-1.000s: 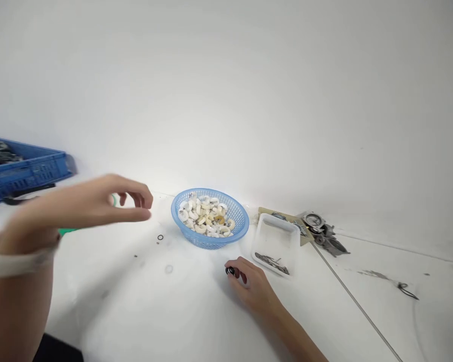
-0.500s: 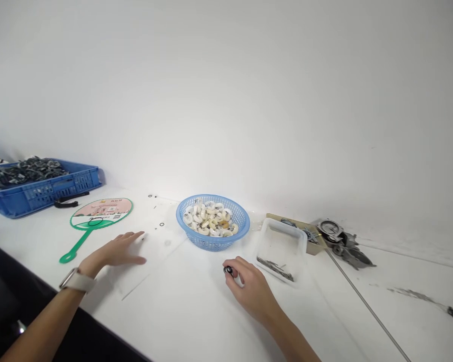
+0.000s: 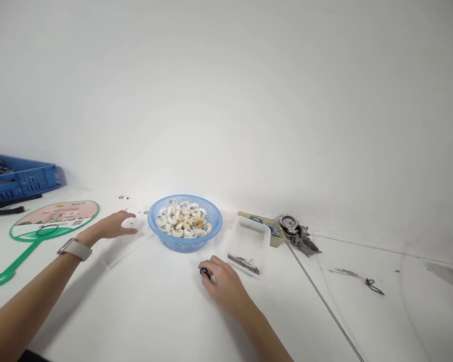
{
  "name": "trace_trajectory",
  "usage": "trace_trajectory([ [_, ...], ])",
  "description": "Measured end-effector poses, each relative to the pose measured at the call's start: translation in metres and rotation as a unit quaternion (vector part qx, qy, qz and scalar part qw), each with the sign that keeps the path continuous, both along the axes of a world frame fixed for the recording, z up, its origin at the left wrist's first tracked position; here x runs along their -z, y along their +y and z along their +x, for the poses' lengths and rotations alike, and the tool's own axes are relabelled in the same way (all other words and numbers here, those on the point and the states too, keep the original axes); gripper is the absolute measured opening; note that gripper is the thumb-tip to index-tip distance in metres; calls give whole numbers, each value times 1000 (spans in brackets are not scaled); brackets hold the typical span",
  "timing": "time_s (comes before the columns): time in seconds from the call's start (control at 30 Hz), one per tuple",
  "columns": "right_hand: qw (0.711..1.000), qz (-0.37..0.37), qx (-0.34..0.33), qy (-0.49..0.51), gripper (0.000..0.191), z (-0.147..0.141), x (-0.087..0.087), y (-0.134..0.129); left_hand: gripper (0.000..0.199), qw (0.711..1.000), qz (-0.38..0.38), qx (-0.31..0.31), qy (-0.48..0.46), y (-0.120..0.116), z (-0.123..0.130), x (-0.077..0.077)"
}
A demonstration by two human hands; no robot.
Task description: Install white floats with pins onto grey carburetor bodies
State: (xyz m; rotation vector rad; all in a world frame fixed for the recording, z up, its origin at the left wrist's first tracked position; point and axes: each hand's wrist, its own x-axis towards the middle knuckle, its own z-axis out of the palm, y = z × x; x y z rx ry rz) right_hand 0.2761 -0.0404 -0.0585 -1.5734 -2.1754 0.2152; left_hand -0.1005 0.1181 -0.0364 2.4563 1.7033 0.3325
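My left hand [image 3: 115, 225] reaches out over the table with thumb and fingers apart, and nothing shows in its grasp. It is between the green-rimmed hand fan [image 3: 56, 221] and the blue plastic basket [image 3: 165, 240], close to small black rings [image 3: 146, 212] on the table. White and yellowish curved plastic pieces [image 3: 184, 221] fill the basket. In front of the basket's right side, my right hand [image 3: 224, 286] pinches a small black ring-shaped part [image 3: 204, 271] between thumb and fingers. Its exact kind is too small to make out.
Right of the basket stands a white tray [image 3: 249, 241] holding thin metal pins [image 3: 243, 264]. Behind it are a tan box [image 3: 277, 241] and a grey metal assembly [image 3: 298, 234]. A thin rod [image 3: 324, 299] crosses the right side. A blue crate [image 3: 22, 181] stands far left.
The view has turned to the right. My left hand has moved farther out, toward the small rings beside the basket. My right hand keeps its pinch on the black part.
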Motion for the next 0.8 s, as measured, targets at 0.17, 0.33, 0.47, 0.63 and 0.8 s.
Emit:
trace_trajectory([
  [0.17, 1000, -13, 7, 24, 29, -1, 9, 3, 46, 987, 139, 73, -33, -54, 60, -29],
  [0.33, 996, -37, 29, 78, 24, -5, 3, 0, 32, 940, 224, 249, -65, -98, 127, 7],
  [0.47, 967, -106, 31, 229, 18, -17, -5, -8, 27, 906, 272, 299, -123, -109, 147, 49],
  [0.63, 914, -155, 22, 375, 19, -46, -1, -13, 29, 902, 257, 284, -196, -110, 133, 61],
  [0.8, 861, -196, -11, 469, 18, -63, 4, -14, 19, 916, 193, 280, -211, -109, 127, 66],
])
